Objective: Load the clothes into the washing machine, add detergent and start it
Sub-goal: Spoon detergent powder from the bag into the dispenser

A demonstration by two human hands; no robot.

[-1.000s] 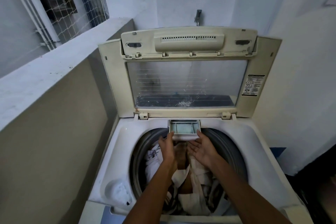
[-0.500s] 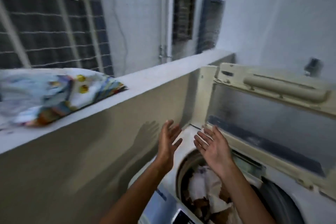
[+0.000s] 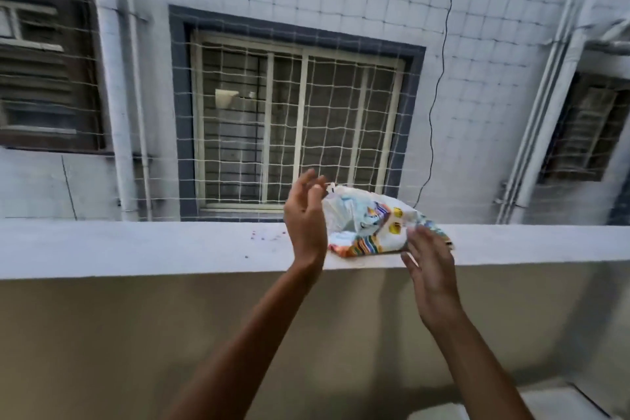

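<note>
Plastic detergent bag (image 3: pixel 375 225) on the ledge (image 3: pixel 136 245) looks limp and light; both hands, left (image 3: pixel 305 215) and right (image 3: pixel 431 269), empty and spread, should pinch its crumpled top.

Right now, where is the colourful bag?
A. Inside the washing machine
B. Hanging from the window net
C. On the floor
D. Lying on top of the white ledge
D. The colourful bag lies on the flat top of the white ledge, in front of the netted window, with the left hand and right hand open on either side of it.
</note>
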